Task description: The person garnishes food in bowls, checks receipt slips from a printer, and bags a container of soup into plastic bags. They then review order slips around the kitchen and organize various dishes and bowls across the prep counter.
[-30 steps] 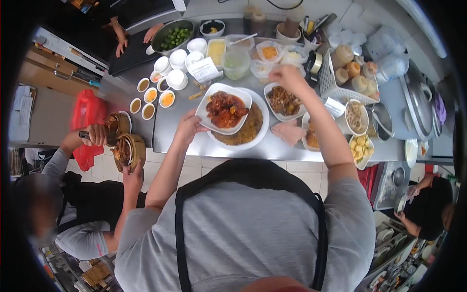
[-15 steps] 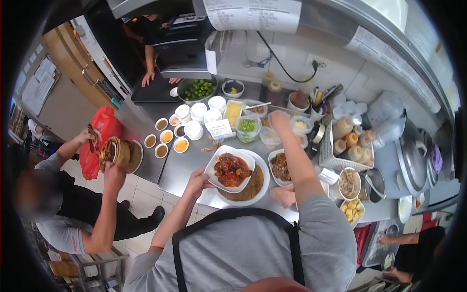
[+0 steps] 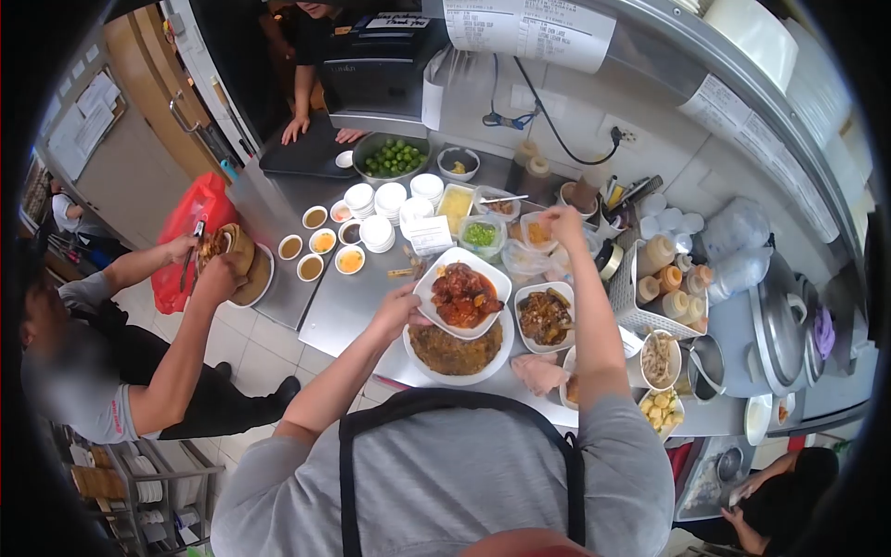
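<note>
My left hand point(image 3: 401, 311) grips the left rim of a square white bowl point(image 3: 497, 320) of red-sauced meat pieces point(image 3: 461, 295). The bowl is raised over the near counter, overlapping a round white plate of brown food point(image 3: 461, 355). My right hand point(image 3: 563, 226) is at the clear tubs, fingers drawn together, beside one with orange bits point(image 3: 536, 232); what they hold, if anything, is too small to make out. Chopped green garnish point(image 3: 481, 234) fills a neighbouring tub. Under my right forearm stands another white bowl of dark brown food point(image 3: 545, 317).
Stacked white cups point(image 3: 391, 200) and small sauce cups point(image 3: 322, 241) stand left of the tubs. A white basket of squeeze bottles point(image 3: 640, 295) is on the right. Another person point(image 3: 176, 343) works at the left with tongs and a round container. A cloth-like pinkish item point(image 3: 540, 373) lies nearby.
My right hand has lifted slightly and shifted right from the tubs, uncovering the orange bits. The bowl in my left hand has moved up and right in view as the camera turned.
</note>
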Motion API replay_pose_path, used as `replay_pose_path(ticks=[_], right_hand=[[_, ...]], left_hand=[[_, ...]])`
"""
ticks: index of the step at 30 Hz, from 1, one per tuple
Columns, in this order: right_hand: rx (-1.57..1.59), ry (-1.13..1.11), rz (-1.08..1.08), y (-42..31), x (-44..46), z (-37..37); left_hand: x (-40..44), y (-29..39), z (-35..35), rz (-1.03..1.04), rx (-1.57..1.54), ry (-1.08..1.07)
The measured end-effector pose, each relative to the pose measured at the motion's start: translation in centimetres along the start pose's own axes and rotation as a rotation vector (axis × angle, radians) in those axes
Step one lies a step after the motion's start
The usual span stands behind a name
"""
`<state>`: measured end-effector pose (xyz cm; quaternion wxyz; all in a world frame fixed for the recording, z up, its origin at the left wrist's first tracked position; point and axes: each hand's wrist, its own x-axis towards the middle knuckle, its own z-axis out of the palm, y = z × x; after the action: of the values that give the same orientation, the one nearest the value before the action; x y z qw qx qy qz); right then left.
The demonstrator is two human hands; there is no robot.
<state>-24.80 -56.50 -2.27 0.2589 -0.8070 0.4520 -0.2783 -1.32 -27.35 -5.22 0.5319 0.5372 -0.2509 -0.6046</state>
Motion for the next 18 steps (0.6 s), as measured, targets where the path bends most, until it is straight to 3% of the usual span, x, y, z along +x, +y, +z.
replay_pose_path(ticks=[1, 3, 7, 9, 13, 18], right_hand=[[-0.005, -0.002, 0.013, -2.3, -1.4, -1.4], [0.288, -0.152, -0.083, -6.7, -3.5, -3.0], [0.409, -0.269, -0.156, -9.8, -6.5, -2.3], [0.225, -0.367, -0.205, -11.0, -7.5, -2.1], [-0.038, -0.254, -0.384, -11.3, -8.2, -1.6], [-0.155, -0.187, -0.304, -12.8, -8.5, -2.8]], left_hand=[[0.4, -0.2, 0.4, -0.012, -0.003, -0.007], [1.6, 0.1, 1.2, 0.012, -0.028, -0.027], [2.6, 0.5, 2.4, -0.019, -0.039, -0.032], [2.4, 1.0, 3.2, -0.027, -0.042, -0.047], [2.4, 1.2, 3.8, -0.047, -0.03, -0.058], [2.1, 1.3, 3.9, -0.043, -0.011, -0.105]])
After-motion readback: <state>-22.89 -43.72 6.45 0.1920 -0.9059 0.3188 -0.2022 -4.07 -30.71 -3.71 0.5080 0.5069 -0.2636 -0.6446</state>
